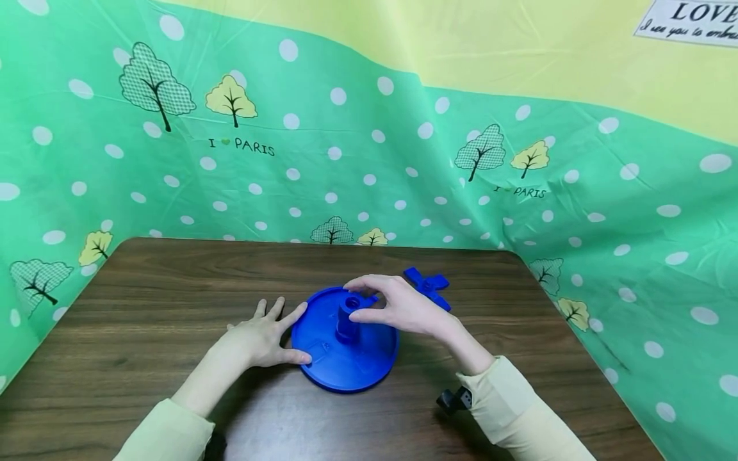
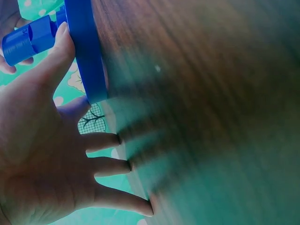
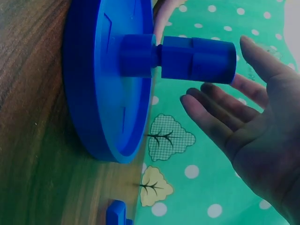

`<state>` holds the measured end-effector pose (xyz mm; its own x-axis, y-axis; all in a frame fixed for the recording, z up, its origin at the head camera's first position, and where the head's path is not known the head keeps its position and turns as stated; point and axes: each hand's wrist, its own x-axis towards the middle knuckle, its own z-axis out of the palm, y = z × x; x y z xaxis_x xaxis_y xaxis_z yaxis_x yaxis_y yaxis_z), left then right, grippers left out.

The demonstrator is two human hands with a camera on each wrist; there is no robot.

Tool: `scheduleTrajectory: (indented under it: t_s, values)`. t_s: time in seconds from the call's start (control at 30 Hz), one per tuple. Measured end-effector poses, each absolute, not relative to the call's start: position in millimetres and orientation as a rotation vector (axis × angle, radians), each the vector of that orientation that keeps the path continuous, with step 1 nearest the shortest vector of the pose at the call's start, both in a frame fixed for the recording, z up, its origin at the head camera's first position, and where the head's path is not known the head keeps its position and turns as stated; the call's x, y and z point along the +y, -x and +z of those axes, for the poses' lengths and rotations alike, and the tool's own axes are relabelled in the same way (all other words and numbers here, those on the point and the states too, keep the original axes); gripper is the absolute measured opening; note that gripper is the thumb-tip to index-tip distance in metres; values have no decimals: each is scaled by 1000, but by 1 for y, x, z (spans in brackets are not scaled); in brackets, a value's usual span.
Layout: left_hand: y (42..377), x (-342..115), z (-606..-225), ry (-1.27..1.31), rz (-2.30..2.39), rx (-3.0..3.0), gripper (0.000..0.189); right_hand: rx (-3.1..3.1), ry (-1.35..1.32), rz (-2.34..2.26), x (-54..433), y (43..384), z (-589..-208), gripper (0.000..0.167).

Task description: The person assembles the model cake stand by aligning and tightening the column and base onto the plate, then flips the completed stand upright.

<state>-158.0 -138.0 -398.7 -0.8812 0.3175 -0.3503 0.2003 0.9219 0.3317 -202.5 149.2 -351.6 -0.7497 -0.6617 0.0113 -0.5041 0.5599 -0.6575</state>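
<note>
A round blue disc point(image 1: 360, 368) with a raised rim lies on the table. From its middle stands a blue post point(image 3: 201, 58) with a wide collar at its foot, a narrow neck and a thicker upper part. My left hand point(image 1: 254, 339) rests at the disc's left side, thumb on the rim, index finger at the edge, other fingers spread on the table. My right hand point(image 1: 403, 307) arches over the post's top, thumb and fingers on either side. In the right wrist view a gap shows between those fingers point(image 3: 206, 110) and the post.
A blue cross-shaped piece point(image 1: 428, 286) lies behind my right hand. The brown wooden table point(image 1: 144, 320) ends at a green dotted curtain point(image 1: 346, 160) along the back and right. A small black device point(image 1: 455, 401) hangs at my right cuff.
</note>
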Motion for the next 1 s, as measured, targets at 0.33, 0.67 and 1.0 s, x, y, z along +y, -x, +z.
scheduleTrajectory:
  t_s: [0.33, 0.67, 1.0]
  values:
    - [159, -139, -396, -391, 402, 2679, 104, 2535, 1026, -918, 153, 205, -353, 50]
    - [160, -140, -399, -401, 414, 2680, 104, 2572, 926, -990, 145, 199, -357, 51]
    - [160, -139, -399, -402, 420, 2675, 104, 2493, 1000, -977, 149, 200, -358, 48]
